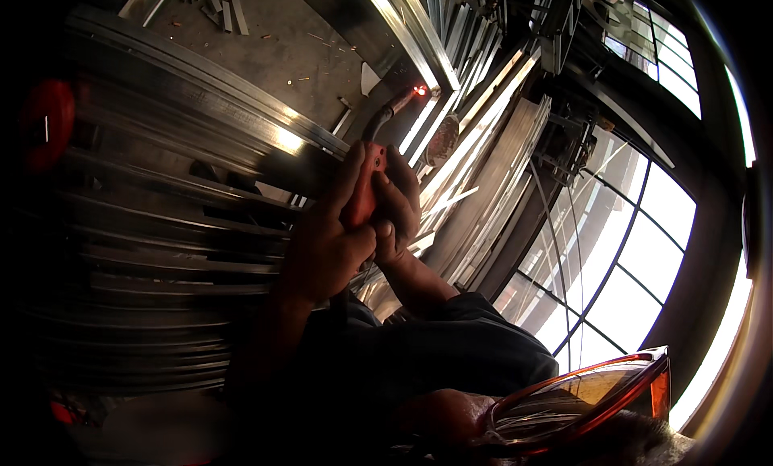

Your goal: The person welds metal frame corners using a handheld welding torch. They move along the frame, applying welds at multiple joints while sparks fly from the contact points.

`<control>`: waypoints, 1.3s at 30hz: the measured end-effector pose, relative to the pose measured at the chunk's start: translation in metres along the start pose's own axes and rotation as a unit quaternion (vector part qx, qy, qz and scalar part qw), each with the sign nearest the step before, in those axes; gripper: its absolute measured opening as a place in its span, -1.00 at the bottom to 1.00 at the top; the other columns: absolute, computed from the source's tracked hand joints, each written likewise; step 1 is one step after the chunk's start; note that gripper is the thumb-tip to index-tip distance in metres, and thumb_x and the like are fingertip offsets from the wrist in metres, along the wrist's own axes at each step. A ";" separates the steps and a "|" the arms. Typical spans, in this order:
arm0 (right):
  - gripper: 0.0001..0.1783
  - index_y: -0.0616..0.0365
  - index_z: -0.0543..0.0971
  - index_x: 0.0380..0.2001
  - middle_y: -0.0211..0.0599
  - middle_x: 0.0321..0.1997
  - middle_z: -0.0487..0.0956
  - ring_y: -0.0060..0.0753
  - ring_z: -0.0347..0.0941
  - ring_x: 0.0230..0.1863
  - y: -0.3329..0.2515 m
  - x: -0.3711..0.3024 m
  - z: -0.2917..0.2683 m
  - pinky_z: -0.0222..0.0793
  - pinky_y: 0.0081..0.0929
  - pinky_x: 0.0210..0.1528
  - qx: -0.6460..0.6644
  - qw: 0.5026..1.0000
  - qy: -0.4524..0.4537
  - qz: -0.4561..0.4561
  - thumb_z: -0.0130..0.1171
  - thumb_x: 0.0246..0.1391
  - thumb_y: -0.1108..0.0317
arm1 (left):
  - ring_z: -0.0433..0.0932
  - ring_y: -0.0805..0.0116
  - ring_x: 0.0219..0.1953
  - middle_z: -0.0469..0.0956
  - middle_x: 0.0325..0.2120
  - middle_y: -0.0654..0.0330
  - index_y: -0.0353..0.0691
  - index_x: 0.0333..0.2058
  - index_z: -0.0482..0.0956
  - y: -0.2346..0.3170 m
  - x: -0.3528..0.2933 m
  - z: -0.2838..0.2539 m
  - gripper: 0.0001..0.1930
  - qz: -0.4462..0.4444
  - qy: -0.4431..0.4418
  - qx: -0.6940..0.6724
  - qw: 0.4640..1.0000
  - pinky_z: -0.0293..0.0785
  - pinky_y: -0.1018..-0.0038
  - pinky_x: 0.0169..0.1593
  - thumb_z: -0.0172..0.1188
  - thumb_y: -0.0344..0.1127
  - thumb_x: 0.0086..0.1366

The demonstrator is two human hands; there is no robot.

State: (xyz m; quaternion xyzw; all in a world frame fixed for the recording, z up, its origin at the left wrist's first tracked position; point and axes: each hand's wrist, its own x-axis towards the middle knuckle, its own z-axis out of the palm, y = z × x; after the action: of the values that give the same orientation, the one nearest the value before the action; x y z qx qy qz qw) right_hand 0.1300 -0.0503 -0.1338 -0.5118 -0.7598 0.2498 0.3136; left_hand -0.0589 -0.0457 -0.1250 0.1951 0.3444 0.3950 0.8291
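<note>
Dim metal workshop, with a bright paned window [644,265] well to the right of a red-handled welding torch [365,198]. The left hand [328,252] and right hand [404,194] are both closed around the torch's handle. Its tip glows at the ends of two metal bars [399,39]; contact is unclear. Long metal tubes [201,78] lie left of the torch, tinted glasses [576,410] below right.

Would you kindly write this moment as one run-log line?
left hand: gripping red-handled welding torch | right hand: gripping same torch | torch tip: glowing red by ends of metal bars | nearby: long metal profiles at left
</note>
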 end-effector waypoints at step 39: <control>-0.26 0.33 0.61 0.21 0.50 0.36 0.36 0.31 0.45 0.31 -0.002 0.003 0.001 0.40 0.03 0.31 -0.017 1.000 0.003 0.014 0.00 0.39 -0.17 | 0.21 -0.04 0.52 0.18 0.51 -0.08 -0.08 0.57 -0.02 0.003 0.000 0.000 -0.03 -0.009 -0.004 -0.011 1.000 0.22 0.20 0.49 0.13 -0.53 0.17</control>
State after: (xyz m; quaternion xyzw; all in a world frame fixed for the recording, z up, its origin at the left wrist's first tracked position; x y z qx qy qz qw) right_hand 0.1267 -0.0486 -0.1323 -0.5288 -0.7554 0.2396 0.3038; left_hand -0.0608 -0.0438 -0.1228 0.1846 0.3385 0.3906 0.8359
